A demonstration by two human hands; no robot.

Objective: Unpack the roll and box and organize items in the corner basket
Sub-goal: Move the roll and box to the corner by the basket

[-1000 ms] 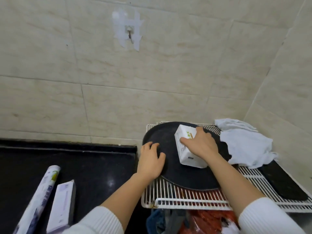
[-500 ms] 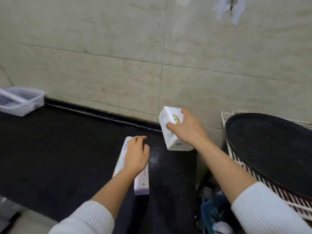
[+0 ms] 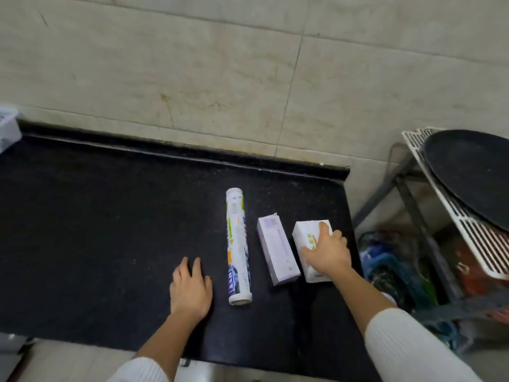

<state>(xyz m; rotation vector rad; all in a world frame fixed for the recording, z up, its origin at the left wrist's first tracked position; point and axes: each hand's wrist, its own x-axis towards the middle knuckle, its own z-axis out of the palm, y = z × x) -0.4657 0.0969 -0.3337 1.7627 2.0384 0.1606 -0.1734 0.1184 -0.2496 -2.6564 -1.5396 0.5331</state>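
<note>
A white printed roll (image 3: 237, 245) lies lengthwise on the black counter (image 3: 96, 230). Right of it lies a long pale purple box (image 3: 277, 253). Further right, a white box with green print (image 3: 308, 241) rests on the counter near its right edge, with my right hand (image 3: 326, 250) gripping it from above. My left hand (image 3: 190, 288) rests flat on the counter left of the roll, fingers apart, holding nothing. A white plastic basket (image 3: 8, 128) shows only partly at the far left edge by the wall.
A white wire rack (image 3: 451, 213) stands to the right with a round black pan (image 3: 473, 175) on top. Bags and clutter (image 3: 399, 271) sit on the floor under the rack. A tiled wall (image 3: 220, 78) backs the counter.
My right hand carried the white box from the black pan on the rack over to the counter and set it down beside the purple box. My left hand moved off the purple box to the counter.
</note>
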